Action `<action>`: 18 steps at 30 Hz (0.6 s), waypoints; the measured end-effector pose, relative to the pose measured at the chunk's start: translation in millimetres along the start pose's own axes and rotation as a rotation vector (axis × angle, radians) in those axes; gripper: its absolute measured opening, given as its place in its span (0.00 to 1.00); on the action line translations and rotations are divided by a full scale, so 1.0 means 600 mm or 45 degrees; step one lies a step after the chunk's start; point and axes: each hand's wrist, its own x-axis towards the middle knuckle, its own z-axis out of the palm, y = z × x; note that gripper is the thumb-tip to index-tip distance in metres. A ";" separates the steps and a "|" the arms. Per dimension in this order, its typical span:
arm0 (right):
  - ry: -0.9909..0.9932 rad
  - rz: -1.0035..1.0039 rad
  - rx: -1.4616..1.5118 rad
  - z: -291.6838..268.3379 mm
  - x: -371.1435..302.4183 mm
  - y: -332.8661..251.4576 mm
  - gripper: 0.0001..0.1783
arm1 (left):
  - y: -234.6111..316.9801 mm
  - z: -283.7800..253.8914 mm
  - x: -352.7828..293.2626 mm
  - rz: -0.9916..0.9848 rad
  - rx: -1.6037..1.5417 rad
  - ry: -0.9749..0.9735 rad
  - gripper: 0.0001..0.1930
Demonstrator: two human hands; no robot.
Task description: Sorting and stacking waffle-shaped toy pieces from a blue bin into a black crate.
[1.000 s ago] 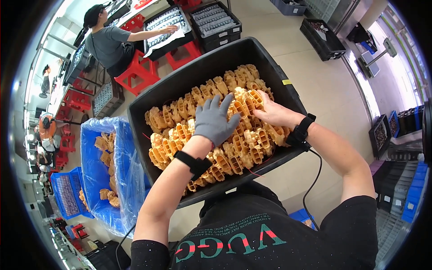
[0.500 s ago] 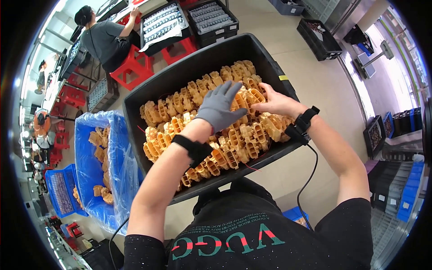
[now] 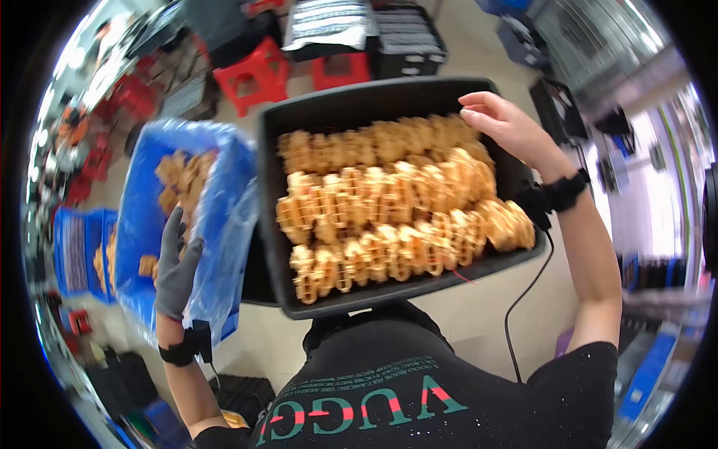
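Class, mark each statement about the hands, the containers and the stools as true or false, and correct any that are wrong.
1. The left hand wears a grey glove. True.
2. The right hand wears a glove too. False: it is bare.
3. The tan parts in the black tub lie in rows. True.
4. The blue bin with the clear plastic liner stands to the right of the black tub. False: it stands to the left.
5. The blue bin also has tan pieces inside. True.
6. The stools beyond the black tub are green. False: they are red.
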 end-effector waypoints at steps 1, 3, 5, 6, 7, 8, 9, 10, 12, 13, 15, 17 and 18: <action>-0.028 -0.079 -0.041 0.028 0.022 -0.054 0.22 | -0.029 -0.029 -0.011 -0.074 -0.085 0.062 0.30; -0.090 -0.223 -0.091 0.103 0.053 -0.144 0.19 | -0.067 -0.064 -0.003 -0.063 -0.216 0.128 0.29; -0.319 -0.268 0.014 0.194 0.091 -0.214 0.17 | -0.106 -0.095 0.019 0.021 -0.351 0.310 0.30; -0.426 -0.298 0.012 0.243 0.107 -0.253 0.16 | -0.141 -0.122 0.028 -0.006 -0.554 0.384 0.29; -0.558 -0.349 -0.033 0.305 0.124 -0.301 0.16 | -0.171 -0.156 0.026 -0.024 -0.757 0.472 0.29; -0.681 -0.388 -0.094 0.376 0.147 -0.341 0.16 | -0.186 -0.184 0.027 -0.084 -0.871 0.605 0.27; -0.756 -0.484 -0.242 0.441 0.173 -0.373 0.17 | -0.202 -0.200 0.039 -0.133 -1.001 0.722 0.26; -0.833 -0.614 -0.397 0.509 0.198 -0.410 0.17 | -0.229 -0.216 0.049 -0.158 -1.038 0.802 0.26; -1.008 -0.638 -0.431 0.639 0.259 -0.440 0.18 | -0.283 -0.222 0.085 -0.087 -1.186 0.959 0.24; -1.007 -0.653 -0.506 0.702 0.292 -0.445 0.19 | -0.304 -0.216 0.098 -0.094 -1.228 0.998 0.24; -0.959 -0.627 -0.832 0.816 0.352 -0.437 0.25 | -0.348 -0.203 0.131 -0.113 -1.410 0.993 0.22; -0.938 -0.322 -1.184 0.902 0.391 -0.402 0.40 | -0.379 -0.180 0.144 -0.162 -1.515 0.991 0.22; -0.985 -0.113 -1.319 0.935 0.408 -0.381 0.51 | -0.391 -0.168 0.142 -0.205 -1.583 0.961 0.22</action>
